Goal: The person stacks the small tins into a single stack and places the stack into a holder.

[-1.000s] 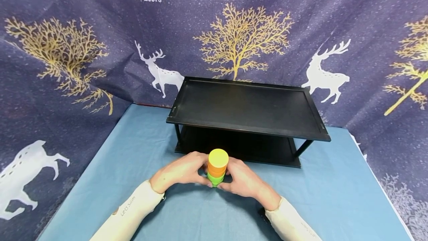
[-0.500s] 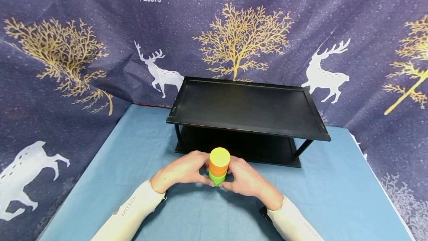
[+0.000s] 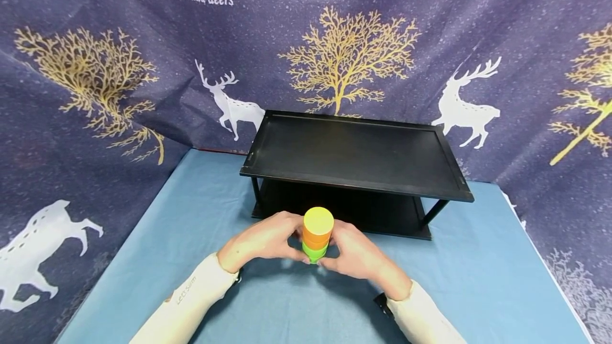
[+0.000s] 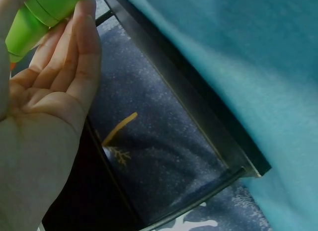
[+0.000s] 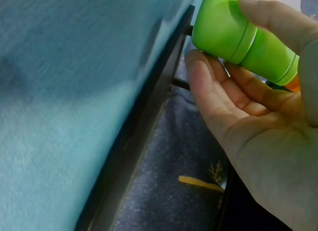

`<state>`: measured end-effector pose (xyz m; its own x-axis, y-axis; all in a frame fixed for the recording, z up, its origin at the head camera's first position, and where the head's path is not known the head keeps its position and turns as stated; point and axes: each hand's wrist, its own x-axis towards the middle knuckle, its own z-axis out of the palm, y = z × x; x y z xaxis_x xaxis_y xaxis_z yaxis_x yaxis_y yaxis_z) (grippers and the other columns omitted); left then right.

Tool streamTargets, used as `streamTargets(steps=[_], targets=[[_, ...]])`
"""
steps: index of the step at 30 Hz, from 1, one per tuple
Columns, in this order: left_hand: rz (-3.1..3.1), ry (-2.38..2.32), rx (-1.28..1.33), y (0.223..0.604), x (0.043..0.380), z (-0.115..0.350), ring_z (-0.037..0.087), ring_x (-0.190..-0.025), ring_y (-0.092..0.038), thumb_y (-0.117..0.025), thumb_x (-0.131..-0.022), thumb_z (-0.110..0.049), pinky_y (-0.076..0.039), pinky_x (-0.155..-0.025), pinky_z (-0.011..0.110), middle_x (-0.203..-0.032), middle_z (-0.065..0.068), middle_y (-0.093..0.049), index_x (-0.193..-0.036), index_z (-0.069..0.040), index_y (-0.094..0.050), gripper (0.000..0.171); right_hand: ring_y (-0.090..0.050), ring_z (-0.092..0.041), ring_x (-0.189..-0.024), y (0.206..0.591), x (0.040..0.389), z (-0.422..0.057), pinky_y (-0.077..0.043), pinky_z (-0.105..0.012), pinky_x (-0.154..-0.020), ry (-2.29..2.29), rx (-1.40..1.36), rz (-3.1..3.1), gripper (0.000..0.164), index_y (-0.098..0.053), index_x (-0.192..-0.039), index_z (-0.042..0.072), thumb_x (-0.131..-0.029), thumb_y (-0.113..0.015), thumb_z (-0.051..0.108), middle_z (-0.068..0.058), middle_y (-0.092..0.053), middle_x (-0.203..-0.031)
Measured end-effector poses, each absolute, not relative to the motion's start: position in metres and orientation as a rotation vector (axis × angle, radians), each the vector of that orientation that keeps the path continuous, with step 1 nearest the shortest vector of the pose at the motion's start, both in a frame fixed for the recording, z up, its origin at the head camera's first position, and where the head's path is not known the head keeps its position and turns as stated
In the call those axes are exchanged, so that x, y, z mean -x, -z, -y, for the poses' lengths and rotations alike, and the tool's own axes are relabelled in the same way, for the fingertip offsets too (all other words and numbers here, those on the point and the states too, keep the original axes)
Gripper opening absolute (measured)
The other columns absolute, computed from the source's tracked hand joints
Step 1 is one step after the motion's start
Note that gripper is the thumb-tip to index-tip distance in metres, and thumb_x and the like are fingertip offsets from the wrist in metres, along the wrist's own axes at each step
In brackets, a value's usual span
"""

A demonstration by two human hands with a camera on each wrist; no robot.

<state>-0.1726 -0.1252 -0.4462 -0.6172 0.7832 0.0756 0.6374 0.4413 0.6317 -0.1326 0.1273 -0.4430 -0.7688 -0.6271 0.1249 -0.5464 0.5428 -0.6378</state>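
both hands, left [image 3: 260,240] and right [image 3: 356,254], pinch the green base of the stack [image 3: 316,233] just above the bench [image 3: 143,259] before the shelf [image 3: 354,153], so uneven squeezing could tip its loose upper pieces off.

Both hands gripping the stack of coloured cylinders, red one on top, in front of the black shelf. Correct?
Not quite: the top piece of the stack is yellow, not red, as the head view shows. Below it come orange and green. The left hand and right hand do grip it in front of the black shelf.
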Motion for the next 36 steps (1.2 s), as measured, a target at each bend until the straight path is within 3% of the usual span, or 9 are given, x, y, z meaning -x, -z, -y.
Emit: streamTargets(steps=[13, 21, 26, 33, 36], targets=[[-2.454, -0.905, -1.29, 0.426, 0.176, 0.115, 0.014, -0.093, -0.072, -0.095, -0.08, -0.042, -0.059, -0.087, 0.023, -0.101, -0.019, -0.072, -0.118, -0.022, -0.071, 0.049, -0.066, -0.008, -0.101, 0.422, 0.129, -0.138, -0.062, -0.037, -0.087, 1.037, 1.051, -2.66, 0.051, -0.067, -0.126, 0.021, -0.082, -0.093, 0.014, 0.01, -0.069, -0.117], [-2.424, -0.917, -1.326, 0.414, 0.177, 0.109, 0.016, -0.093, -0.072, -0.095, -0.08, -0.04, -0.057, -0.086, 0.019, -0.099, -0.019, -0.072, -0.116, -0.021, -0.072, 0.047, -0.066, -0.007, -0.101, 0.407, 0.128, -0.145, -0.062, -0.038, -0.086, 1.031, 1.049, -2.651, 0.052, -0.067, -0.126, 0.022, -0.082, -0.093, 0.014, 0.012, -0.07, -0.118], [-2.428, -0.904, -1.35, 0.405, 0.176, 0.106, 0.006, -0.09, -0.069, -0.095, -0.08, -0.04, -0.057, -0.086, 0.018, -0.099, -0.02, -0.072, -0.116, -0.021, -0.072, 0.047, -0.065, -0.006, -0.099, 0.398, 0.126, -0.149, -0.062, -0.038, -0.085, 1.035, 1.047, -2.658, 0.05, -0.068, -0.123, 0.024, -0.081, -0.094, 0.016, 0.015, -0.07, -0.116], [-2.406, -0.916, -1.356, 0.392, 0.174, 0.103, 0.016, -0.094, -0.072, -0.095, -0.08, -0.037, -0.057, -0.088, 0.019, -0.102, -0.018, -0.072, -0.118, -0.02, -0.072, 0.048, -0.065, -0.005, -0.1, 0.385, 0.124, -0.153, -0.061, -0.034, -0.087, 1.021, 1.022, -2.659, 0.049, -0.068, -0.122, 0.025, -0.081, -0.094, 0.019, 0.018, -0.069, -0.115], [-2.406, -0.92, -1.357, 0.387, 0.175, 0.101, 0.012, -0.093, -0.071, -0.096, -0.08, -0.036, -0.058, -0.088, 0.021, -0.102, -0.019, -0.072, -0.118, -0.02, -0.071, 0.048, -0.066, -0.005, -0.101, 0.38, 0.124, -0.155, -0.062, -0.035, -0.087, 1.035, 1.022, -2.649, 0.051, -0.067, -0.123, 0.026, -0.081, -0.094, 0.018, 0.018, -0.069, -0.116]])
